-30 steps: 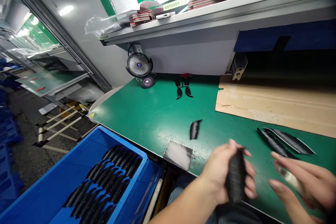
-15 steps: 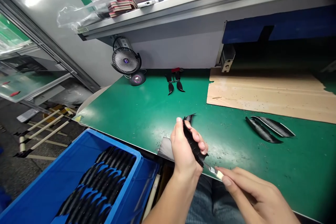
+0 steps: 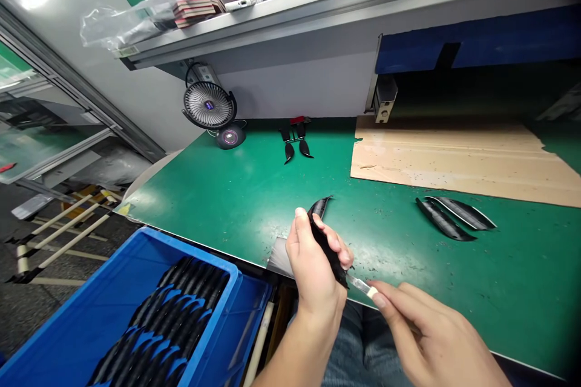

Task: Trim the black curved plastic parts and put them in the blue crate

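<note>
Black curved part above front edge of green bench, clamped in left hand, thumb one side, fingers curled over other. Right hand at 4 o'clock, fingertips pinching small blade, tip touching part's lower end. Two similar pieces at 3 o'clock, well apart. Blue crate at 8 o'clock.

Black plastic part in the left hand; pale silvery blade at the right hand. Green tabletop, flecked with black shavings toward the front edge. Two glossy black parts nearer the right edge. Tan cardboard along the back edge. Blue crate off the front-left corner, rows of black pieces inside. Black fan at the back-left corner, purple glow at centre.
</note>
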The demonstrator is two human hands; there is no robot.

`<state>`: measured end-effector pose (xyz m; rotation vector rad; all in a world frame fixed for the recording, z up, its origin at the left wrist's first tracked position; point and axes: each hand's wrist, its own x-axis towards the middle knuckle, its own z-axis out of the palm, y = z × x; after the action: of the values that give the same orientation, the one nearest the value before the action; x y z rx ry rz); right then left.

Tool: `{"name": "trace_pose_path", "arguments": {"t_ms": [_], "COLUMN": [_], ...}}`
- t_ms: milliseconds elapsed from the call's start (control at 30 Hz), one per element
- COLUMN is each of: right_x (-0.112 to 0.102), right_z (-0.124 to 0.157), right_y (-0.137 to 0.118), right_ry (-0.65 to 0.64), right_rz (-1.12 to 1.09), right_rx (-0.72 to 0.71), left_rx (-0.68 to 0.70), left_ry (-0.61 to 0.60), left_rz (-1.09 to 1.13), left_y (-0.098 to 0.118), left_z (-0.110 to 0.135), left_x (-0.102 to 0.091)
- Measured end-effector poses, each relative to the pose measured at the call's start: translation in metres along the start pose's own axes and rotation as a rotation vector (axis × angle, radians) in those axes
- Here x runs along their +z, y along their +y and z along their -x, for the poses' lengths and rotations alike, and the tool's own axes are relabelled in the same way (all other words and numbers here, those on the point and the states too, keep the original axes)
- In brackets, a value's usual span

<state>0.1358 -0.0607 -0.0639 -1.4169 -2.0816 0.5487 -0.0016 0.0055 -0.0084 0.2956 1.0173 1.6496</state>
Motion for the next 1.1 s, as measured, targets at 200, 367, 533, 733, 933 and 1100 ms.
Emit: {"name": "trace_pose_path", "arguments": {"t_ms": [200,367,533,733,933,1100], "right_x": [0.002,0.007,0.012,0.024,0.022,-0.007], "right_z": [0.0,0.005,0.003,-0.028,-0.008,0.003], "right_y": [-0.006,-0.011,-0.015,-0.015,0.025,0.092], "right_ry": [0.064,0.354,0.478,-0.183,0.001,0.196], "right_rz": [0.199,0.413,-0.157,-1.097,-0.59,0.148], "right_rx": [-0.028,-0.122,0.186,0.583,0.519,0.524], "left_rx": [0.025,-0.06,-0.139,-0.033,0.235,0.341], "left_ry": [0.04,0.076,0.105,-0.196,-0.233,-0.168], "left_rz": [-0.023,0.058,0.133,-0.05,-0.746,-1.073], "left_y": [-0.004,-0.003,-0.003,-0.015,0.014,0.026], "left_z": [-0.002,-0.01,-0.012,0.004,-0.073,-0.156], "left_x": [-0.001,-0.003,-0.005,0.0,-0.018,-0.055]}}
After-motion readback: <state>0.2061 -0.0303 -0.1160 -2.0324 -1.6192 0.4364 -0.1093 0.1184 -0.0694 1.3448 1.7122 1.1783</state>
